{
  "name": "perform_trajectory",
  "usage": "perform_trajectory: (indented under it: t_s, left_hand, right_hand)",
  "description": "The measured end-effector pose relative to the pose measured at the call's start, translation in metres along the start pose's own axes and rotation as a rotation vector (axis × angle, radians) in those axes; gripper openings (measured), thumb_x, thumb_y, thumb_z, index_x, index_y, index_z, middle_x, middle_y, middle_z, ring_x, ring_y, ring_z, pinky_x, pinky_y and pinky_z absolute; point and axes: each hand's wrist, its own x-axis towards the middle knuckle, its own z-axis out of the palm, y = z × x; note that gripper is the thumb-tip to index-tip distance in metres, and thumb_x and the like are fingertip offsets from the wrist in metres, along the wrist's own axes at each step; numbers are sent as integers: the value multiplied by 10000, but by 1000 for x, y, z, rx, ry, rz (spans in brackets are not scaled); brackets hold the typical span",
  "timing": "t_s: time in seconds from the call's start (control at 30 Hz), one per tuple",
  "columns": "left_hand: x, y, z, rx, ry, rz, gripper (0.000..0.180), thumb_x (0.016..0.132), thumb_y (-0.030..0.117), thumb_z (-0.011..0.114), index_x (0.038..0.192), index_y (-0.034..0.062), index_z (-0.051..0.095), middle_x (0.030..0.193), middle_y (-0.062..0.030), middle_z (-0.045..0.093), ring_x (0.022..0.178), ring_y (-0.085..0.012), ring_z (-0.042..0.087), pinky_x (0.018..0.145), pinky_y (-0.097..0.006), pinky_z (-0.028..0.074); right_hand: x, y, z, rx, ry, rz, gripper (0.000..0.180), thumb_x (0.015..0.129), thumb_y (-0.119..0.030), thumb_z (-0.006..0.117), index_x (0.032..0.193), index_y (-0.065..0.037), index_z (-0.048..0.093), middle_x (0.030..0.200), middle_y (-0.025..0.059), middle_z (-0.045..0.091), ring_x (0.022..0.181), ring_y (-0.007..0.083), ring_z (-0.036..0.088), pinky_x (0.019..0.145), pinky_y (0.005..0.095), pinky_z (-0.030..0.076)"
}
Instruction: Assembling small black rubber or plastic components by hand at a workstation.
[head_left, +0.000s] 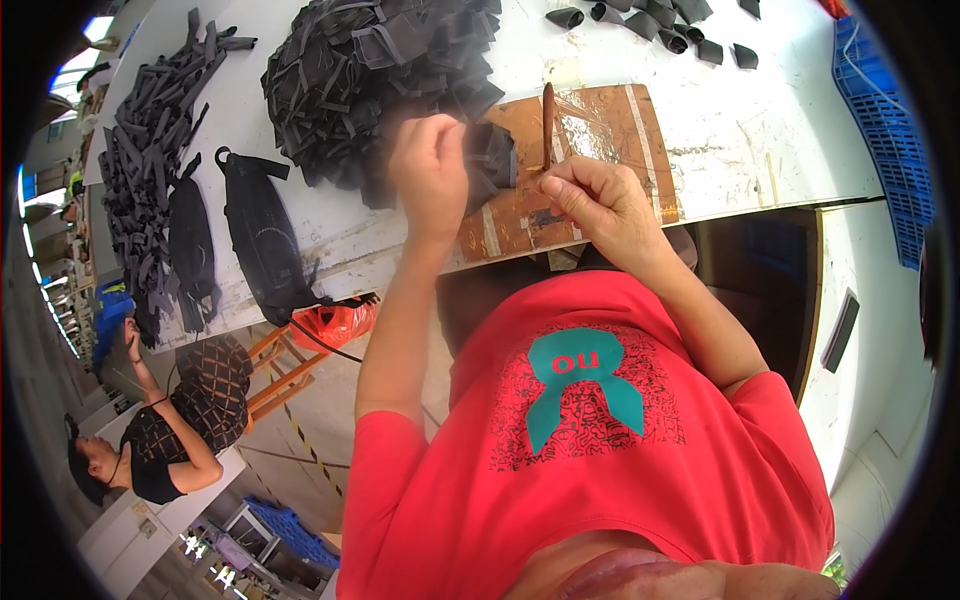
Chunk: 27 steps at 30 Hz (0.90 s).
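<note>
The left hand (430,175) is blurred, its fingers curled in; whether they pinch anything cannot be told. It hides part of the black pile (375,85), which the far edge of view cuts off, and part of the black piece (492,158) just to its right. That piece lies over the left part of the cardboard (645,150) on the table (785,125). The right hand (610,210) has its thumb and forefinger pressed together near the lower end of the brown stick (548,120); anything thin between them is hidden, and whether the stick stands or lies is unclear. Clear tape on the cardboard shines with glare. Far right, black rolls (655,22) run out of view at the edge. At the right rim a blue crate (885,130) is cut off and bent, its contents hard to see. On the left lie two black pouches (258,225), contents hidden, beside heaped strips (150,150). Past the table's near left edge, a red bag (335,328), partly covered, sits by a wooden stool (280,385); what it holds cannot be made out. A second crate (290,530), also blue, is near left, beyond a co-worker (165,455).
</note>
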Motion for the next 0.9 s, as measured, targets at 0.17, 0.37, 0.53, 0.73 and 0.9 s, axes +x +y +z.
perform_trajectory:
  t_s: [0.17, 0.37, 0.53, 0.73, 0.9]
  left_hand:
    - [-9, 50, -21, -1049, 12, -754, 62, 841, 65, 543, 848, 10, 570, 722, -2, 550, 580, -36, 465, 490, -163, 362]
    - [-17, 83, -26, -1367, 9, -779, 76, 859, 82, 522, 882, 16, 553, 708, -7, 551, 578, -49, 480, 510, -171, 395]
    - [-21, 101, -20, -827, 94, -531, 55, 865, 63, 493, 859, 14, 519, 696, -6, 540, 579, -43, 476, 515, -168, 394]
    - [-21, 101, -21, -1009, 121, -594, 43, 858, 32, 489, 862, -7, 506, 690, -17, 537, 571, -49, 477, 537, -175, 400]
    - [-20, 97, -24, -1103, 77, -636, 55, 850, 32, 503, 883, -12, 513, 694, -25, 542, 569, -58, 488, 537, -175, 400]
  right_hand:
    - [2, -4, 16, -39, 208, -305, 99, 747, -88, 619, 773, 2, 589, 637, 91, 555, 543, 150, 545, 477, 276, 422]
    - [2, -12, 17, -29, 301, -431, 101, 694, -40, 648, 779, -5, 605, 675, 68, 564, 563, 174, 560, 482, 263, 427]
    - [-2, -15, 13, -230, 362, -556, 82, 688, -39, 647, 763, -22, 619, 671, 62, 564, 562, 176, 566, 488, 259, 441]
    - [-7, -17, 13, -136, 370, -447, 83, 691, -31, 642, 773, -23, 635, 667, 63, 569, 553, 169, 570, 480, 254, 445]
    - [-7, -16, 14, -139, 375, -475, 79, 691, -19, 635, 770, -18, 636, 668, 69, 577, 564, 171, 583, 487, 252, 451]
